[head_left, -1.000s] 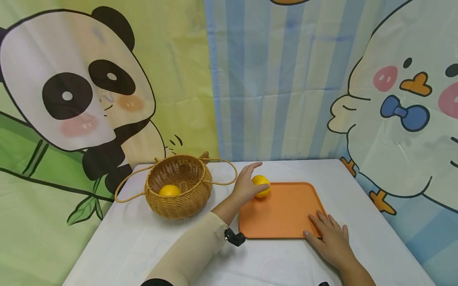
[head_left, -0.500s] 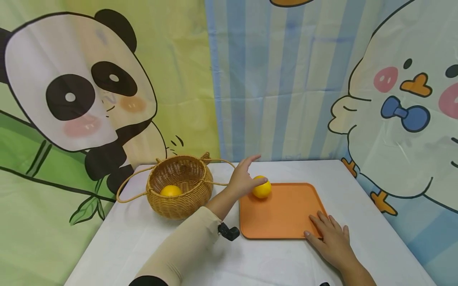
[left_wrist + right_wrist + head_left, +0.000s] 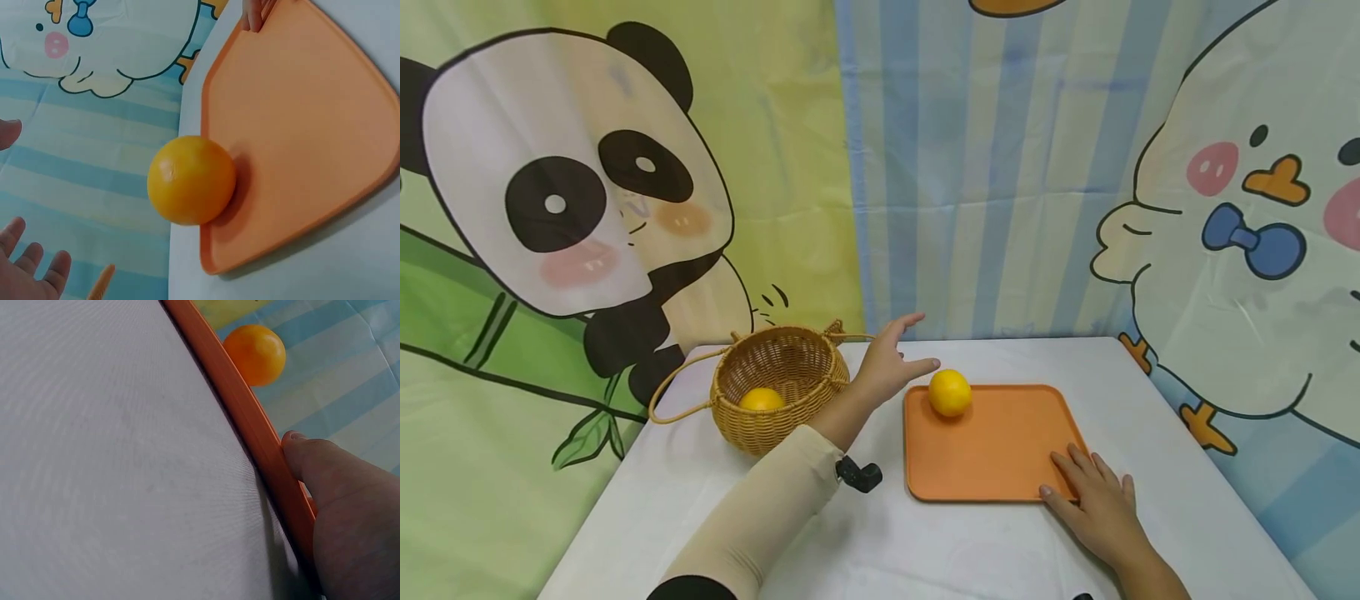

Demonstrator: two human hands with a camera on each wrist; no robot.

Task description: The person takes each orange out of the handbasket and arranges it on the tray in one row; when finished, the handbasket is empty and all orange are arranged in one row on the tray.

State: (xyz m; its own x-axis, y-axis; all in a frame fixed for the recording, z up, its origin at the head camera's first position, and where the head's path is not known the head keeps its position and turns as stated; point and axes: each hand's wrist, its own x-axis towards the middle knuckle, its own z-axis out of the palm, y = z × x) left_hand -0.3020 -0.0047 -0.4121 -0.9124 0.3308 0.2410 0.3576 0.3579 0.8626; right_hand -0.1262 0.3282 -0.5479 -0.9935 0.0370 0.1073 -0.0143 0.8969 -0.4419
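Note:
One orange (image 3: pixel 950 393) sits at the far left corner of a flat orange-coloured tray (image 3: pixel 1000 450). To its left my left hand (image 3: pixel 883 368) is raised, thumb and fingers spread, holding nothing. In the left wrist view a gap separates its fingertips (image 3: pixel 57 267) from the fruit. My right hand (image 3: pixel 1099 510) rests on the tray's near right corner, fingers extended over the rim; its thumb (image 3: pixel 312 456) lies at the edge in the right wrist view. Behind my left forearm stands a wicker basket (image 3: pixel 741 429) with a second orange (image 3: pixel 762 399) inside.
A white-covered table (image 3: pixel 940 550) carries everything. The basket's left handle (image 3: pixel 673 414) sticks out sideways; its right handle is partly hidden behind my left hand. A printed curtain (image 3: pixel 925 167) with a panda and a chick hangs along the table's back edge.
My left hand has drawn left and up from the orange on the tray, which stays in place and now shows fully. My right hand has stayed on the tray corner.

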